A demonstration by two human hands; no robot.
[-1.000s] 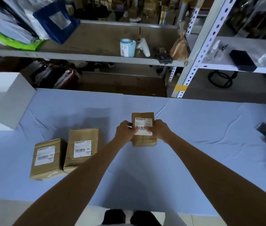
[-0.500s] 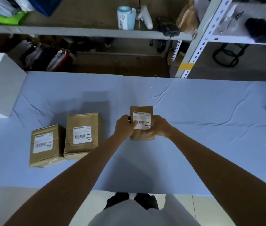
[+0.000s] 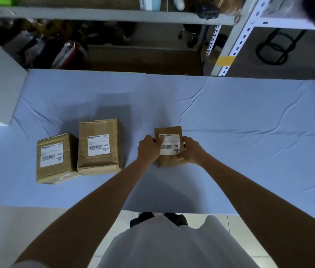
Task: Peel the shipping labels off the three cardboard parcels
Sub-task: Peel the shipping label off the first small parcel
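Cardboard parcel — label on | left hand fingers grasp it | right hand fingers grasp it

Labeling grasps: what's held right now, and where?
The rightmost parcel: left hand grips its left edge, thumb on the label; right hand its right edge.

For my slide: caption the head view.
Left hand and right hand grip the right parcel, label attached; middle parcel, left parcel untouched.

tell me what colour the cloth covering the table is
Light blue cloth, seen best in the head view.
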